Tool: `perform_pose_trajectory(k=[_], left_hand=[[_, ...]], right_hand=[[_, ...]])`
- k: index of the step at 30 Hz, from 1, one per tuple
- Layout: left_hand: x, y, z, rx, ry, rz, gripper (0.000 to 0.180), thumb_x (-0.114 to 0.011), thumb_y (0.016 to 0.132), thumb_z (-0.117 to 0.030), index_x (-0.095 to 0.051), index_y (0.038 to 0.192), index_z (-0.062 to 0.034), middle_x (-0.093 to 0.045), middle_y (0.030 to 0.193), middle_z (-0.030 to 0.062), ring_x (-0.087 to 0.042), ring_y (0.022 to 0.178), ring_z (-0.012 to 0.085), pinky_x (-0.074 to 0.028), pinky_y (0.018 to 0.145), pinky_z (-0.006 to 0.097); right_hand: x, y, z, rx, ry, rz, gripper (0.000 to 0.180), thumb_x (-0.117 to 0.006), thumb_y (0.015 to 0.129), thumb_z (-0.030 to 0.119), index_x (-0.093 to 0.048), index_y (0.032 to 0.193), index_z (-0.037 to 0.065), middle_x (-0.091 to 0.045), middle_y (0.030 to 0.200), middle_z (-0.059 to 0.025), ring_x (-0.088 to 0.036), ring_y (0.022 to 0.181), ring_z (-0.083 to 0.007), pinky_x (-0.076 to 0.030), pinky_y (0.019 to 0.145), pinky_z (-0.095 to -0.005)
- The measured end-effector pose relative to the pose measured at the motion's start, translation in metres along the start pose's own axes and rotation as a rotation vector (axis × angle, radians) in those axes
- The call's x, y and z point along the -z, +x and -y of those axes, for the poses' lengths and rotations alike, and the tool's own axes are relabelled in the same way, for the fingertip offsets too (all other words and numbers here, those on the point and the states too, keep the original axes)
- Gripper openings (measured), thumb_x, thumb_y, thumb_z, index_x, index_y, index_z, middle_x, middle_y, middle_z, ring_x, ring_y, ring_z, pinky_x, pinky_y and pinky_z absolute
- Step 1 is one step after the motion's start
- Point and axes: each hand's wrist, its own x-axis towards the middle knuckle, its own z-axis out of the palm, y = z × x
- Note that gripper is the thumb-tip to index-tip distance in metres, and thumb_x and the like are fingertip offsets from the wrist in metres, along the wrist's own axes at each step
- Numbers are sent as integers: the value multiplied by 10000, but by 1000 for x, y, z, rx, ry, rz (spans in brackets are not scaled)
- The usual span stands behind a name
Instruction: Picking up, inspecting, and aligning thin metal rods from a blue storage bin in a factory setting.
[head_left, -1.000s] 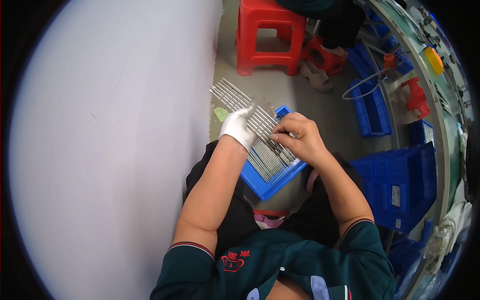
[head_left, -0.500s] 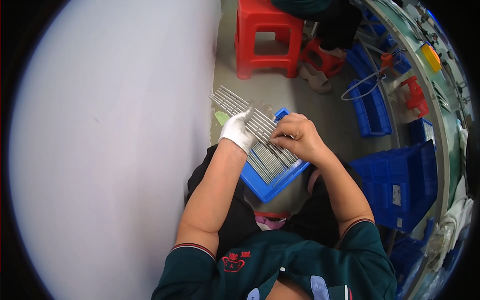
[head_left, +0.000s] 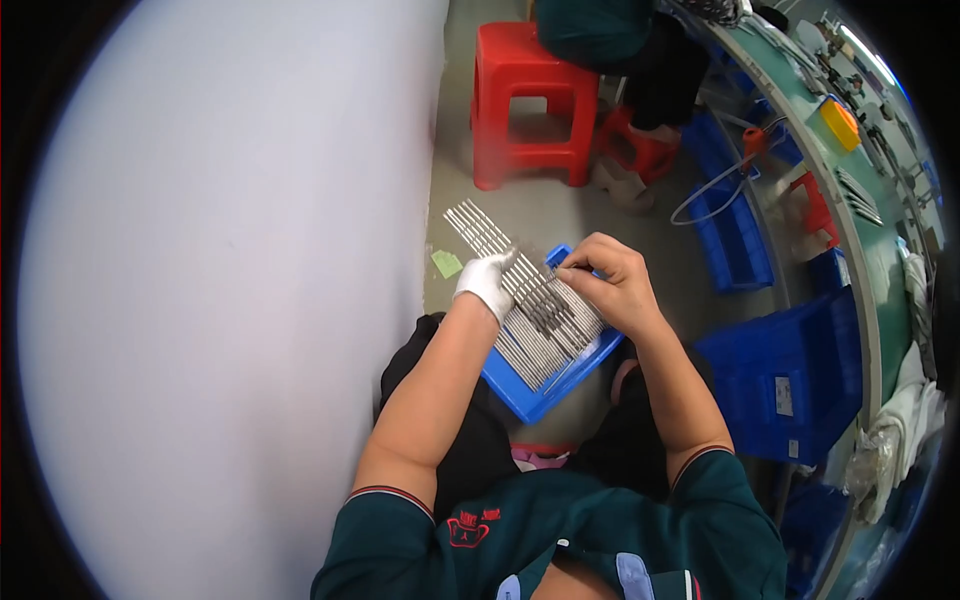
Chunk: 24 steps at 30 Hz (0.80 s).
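Observation:
My left hand (head_left: 487,285), in a white glove, is closed around a spread bundle of thin silvery metal rods (head_left: 482,232). The rods slant from upper left to lower right over a blue plastic tray (head_left: 527,405). More such rods (head_left: 527,352) lie side by side in the tray beneath. My bare right hand (head_left: 618,285) is pinched, thumb against forefinger, just right of the held rods and above the tray's far end. Whatever sits between those fingertips is too small to make out.
A white wall (head_left: 250,280) rises close on my left. Ahead stand a red stool (head_left: 535,155) and a seated person's dark-clothed leg (head_left: 670,80). To the right are blue bins (head_left: 780,370) under a long green-topped bench (head_left: 835,175). A green scrap (head_left: 446,263) lies by the wall.
My right hand has lifted off the lower part of the held rods and shifted slightly up and to the right. My left hand keeps its hold. The whole view has shifted a little.

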Motion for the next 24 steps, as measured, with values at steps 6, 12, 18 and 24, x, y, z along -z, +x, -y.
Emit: perform_pose_trajectory(k=[6, 12, 18, 24], left_hand=[[15, 23, 14, 85, 182, 77, 150, -622, 897, -221, -618, 1011, -124, -628, 857, 90, -609, 727, 276, -511, 630, 424], [21, 20, 30, 264, 594, 100, 287, -572, 912, -307, -504, 691, -136, -459, 508, 36, -423, 404, 222, -372, 448, 416], [-92, -34, 0, 76, 1062, 167, 220, -658, 853, -260, -506, 735, -153, -482, 563, 4, -431, 437, 161, -369, 433, 363], [-320, -149, 37, -743, 1740, 651, 300, -691, 793, -302, -600, 861, -24, -576, 679, 48, -528, 579, 135, -451, 548, 304]], right_hand=[[31, -42, -18, -159, 174, -68, 82, -711, 770, 79, -687, 817, 17, -611, 784, -52, -592, 748, -135, -467, 688, -262], [65, -83, -50, -174, -27, -177, 207, -727, 738, 213, -707, 837, 32, -662, 803, -108, -646, 731, -197, -504, 666, -305], [63, -114, -70, -260, -82, -182, 205, -696, 759, 251, -722, 858, 73, -683, 820, -107, -659, 781, -239, -509, 727, -341], [66, -112, -64, -80, -241, -208, 170, -673, 778, 234, -700, 834, 76, -655, 853, -89, -622, 840, -260, -493, 750, -370]])
